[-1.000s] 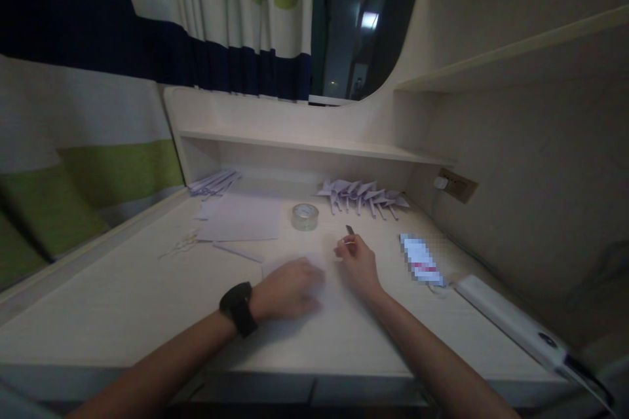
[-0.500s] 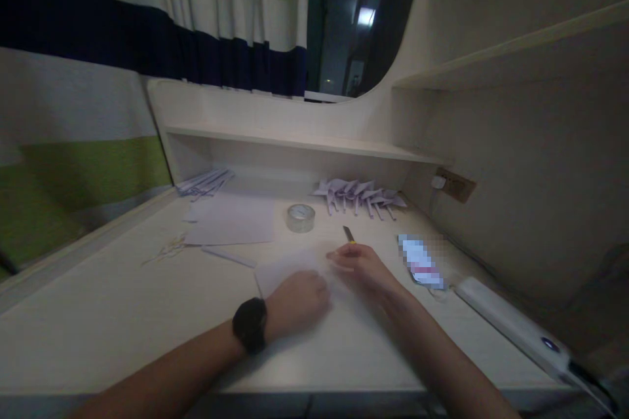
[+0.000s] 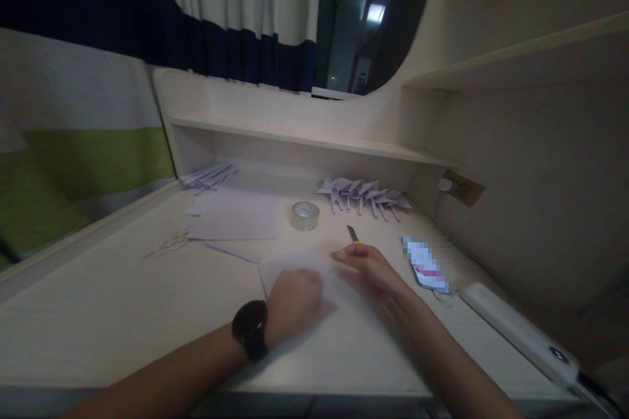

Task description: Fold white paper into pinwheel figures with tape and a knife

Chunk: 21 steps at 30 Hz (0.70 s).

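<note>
A white sheet of paper (image 3: pixel 272 268) lies in front of me on the desk. On top of it rests my left hand (image 3: pixel 297 294), a black watch on its wrist; its knuckles are bent and its thumb sticks out to the right, but motion smears the fingers. At the sheet's far right corner my right hand (image 3: pixel 361 262) is closed in a pinch, seemingly on the paper. Just beyond those fingers a utility knife (image 3: pixel 352 234) shows its blade and a bit of yellow; the hand hides the remainder. A roll of clear tape (image 3: pixel 304 217) stands farther back.
Several paper pinwheels (image 3: pixel 363 195) line the back right. Paper sheets (image 3: pixel 236 219), a bundle of paper strips (image 3: pixel 209 177), thin pale sticks or strings (image 3: pixel 170 242) and one paper tube (image 3: pixel 230 253) lie left. A phone (image 3: pixel 425 265) and a long white device (image 3: pixel 515 327) are at right.
My left thumb has come out to the right, away from the other fingers. My right hand keeps its place at the paper's corner. The whole view has shifted slightly.
</note>
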Each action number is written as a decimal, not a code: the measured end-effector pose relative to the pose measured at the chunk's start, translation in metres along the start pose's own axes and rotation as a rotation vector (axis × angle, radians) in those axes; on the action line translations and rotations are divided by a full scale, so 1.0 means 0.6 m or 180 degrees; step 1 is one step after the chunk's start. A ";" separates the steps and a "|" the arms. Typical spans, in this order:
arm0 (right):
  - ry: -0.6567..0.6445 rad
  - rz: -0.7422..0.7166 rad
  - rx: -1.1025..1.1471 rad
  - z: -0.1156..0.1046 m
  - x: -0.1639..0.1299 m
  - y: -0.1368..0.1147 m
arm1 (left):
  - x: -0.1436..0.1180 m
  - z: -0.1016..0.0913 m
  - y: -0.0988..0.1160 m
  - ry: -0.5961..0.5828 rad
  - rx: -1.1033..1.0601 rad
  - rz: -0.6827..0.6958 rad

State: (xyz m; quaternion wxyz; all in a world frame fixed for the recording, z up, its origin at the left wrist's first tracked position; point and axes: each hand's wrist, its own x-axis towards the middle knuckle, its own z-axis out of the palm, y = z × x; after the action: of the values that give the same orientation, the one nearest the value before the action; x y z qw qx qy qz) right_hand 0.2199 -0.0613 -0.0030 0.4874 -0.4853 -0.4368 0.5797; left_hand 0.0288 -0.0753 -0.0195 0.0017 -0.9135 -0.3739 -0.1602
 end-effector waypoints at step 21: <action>-0.0050 0.0140 0.0454 0.005 -0.002 -0.005 | 0.020 0.018 -0.032 -0.0120 0.0234 0.0551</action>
State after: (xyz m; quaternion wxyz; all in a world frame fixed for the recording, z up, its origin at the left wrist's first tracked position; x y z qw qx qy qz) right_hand 0.2173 -0.0623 0.0005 0.5044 -0.4543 -0.3874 0.6238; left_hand 0.0268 -0.0520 -0.0285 0.0420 -0.9446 -0.2992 -0.1284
